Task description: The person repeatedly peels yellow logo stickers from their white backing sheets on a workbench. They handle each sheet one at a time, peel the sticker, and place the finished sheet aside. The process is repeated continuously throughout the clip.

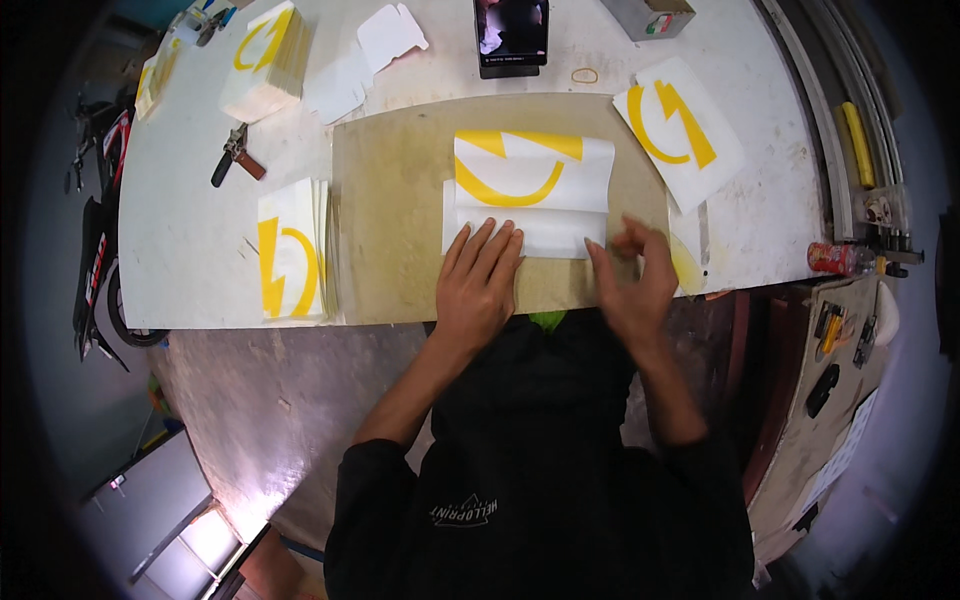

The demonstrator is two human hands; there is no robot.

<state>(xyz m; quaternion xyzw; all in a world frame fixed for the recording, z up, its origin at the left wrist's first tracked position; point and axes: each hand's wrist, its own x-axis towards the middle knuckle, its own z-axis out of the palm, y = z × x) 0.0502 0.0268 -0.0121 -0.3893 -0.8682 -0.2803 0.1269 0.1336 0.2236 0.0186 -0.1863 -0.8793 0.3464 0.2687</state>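
Pressed flat with its fingers held together, the left hand is spread over the near edge of a white paper-like sheet with bold yellow shapes, left of its six o'clock, its grip closed around nothing. At the sheet's five o'clock the right hand, somewhat blurred, has a loosely curled grip, thumb apart from the fingers with nothing visible between them; the thumb tip is at the near edge, though whether it touches I cannot tell.

Lying on a tan rectangular mat, the sheet looks doubled over, a plainer white layer showing along its near side. It should handle as light, thin and floppy, apt to slide or crease; hold it best by the near corners, with a flat palm steadying the layers.

Farther out on the off-white bench, similar yellow-marked white pieces lie in a fanned stack toward eight o'clock, a taller pile at ten and a flat bundle at two. Straight up at twelve stands a dark upright phone.
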